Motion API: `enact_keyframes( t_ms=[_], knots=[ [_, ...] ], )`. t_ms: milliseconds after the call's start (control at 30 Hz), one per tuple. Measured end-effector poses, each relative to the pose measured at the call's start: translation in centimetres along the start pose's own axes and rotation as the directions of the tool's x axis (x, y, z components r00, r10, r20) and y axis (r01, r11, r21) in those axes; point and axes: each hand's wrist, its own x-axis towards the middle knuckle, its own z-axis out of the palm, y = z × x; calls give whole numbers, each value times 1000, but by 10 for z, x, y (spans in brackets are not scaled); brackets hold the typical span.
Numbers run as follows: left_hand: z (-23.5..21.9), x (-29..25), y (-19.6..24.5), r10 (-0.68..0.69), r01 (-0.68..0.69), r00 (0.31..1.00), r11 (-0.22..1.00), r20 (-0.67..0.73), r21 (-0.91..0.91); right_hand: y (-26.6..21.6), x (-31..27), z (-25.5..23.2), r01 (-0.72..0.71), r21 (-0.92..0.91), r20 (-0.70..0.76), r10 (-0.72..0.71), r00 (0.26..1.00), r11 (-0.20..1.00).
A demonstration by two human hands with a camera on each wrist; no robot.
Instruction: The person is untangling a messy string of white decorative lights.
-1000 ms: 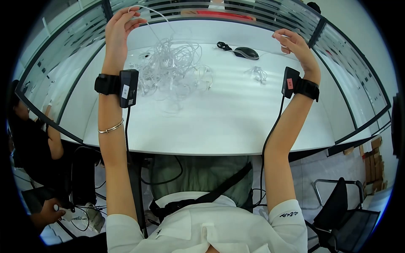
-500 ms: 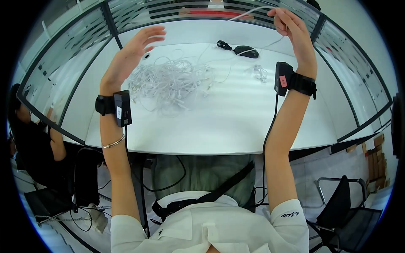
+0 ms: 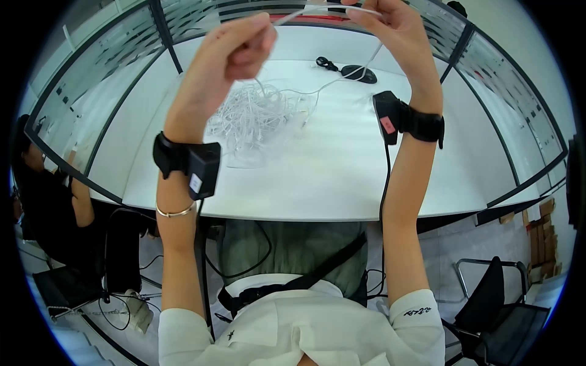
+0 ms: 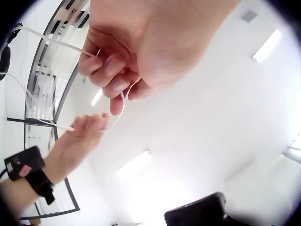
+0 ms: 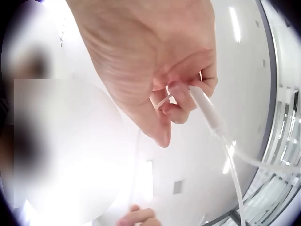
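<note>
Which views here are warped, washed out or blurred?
Head view: strong fisheye with black corners, evenly lit and sharp on both hands, the left hand and right hand, and the cable. Left wrist view: overexposed by ceiling lights, background soft. Right wrist view: a blurred patch fills the left side; the plug is soft.

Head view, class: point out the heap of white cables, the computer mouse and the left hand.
heap of white cables (image 3: 253,116), head view, middle of the tangle.
computer mouse (image 3: 359,73), head view, its back.
left hand (image 3: 235,52), head view, curled fingers.

White desk (image 3: 342,189) ringed by glass partitions (image 3: 513,104) (black chair (image 3: 506,305) nearby).
</note>
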Motion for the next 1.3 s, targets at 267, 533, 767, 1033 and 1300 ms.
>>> enact_keyframes(
  t_ms=[267,533,767,1033,1300],
  knots=[
    [-35,-6,15,177,-233,934,961,-311,-151,99,-27,52,-259,-400,298,392,870,879],
    [-62,-16,33,307,-427,885,834,-349,-351,72,-33,85,-502,-429,634,646,425,751],
    [-71,-19,23,213,-293,904,939,-370,-177,74,-24,62,-657,-20,754,443,485,753],
    [-44,-15,-22,-48,-37,981,904,187,427,68,-12,22,-476,461,219,423,879,749],
    [-20,0,-103,-192,134,980,840,57,525,67,3,1,-274,700,79,310,947,659]
  ],
)
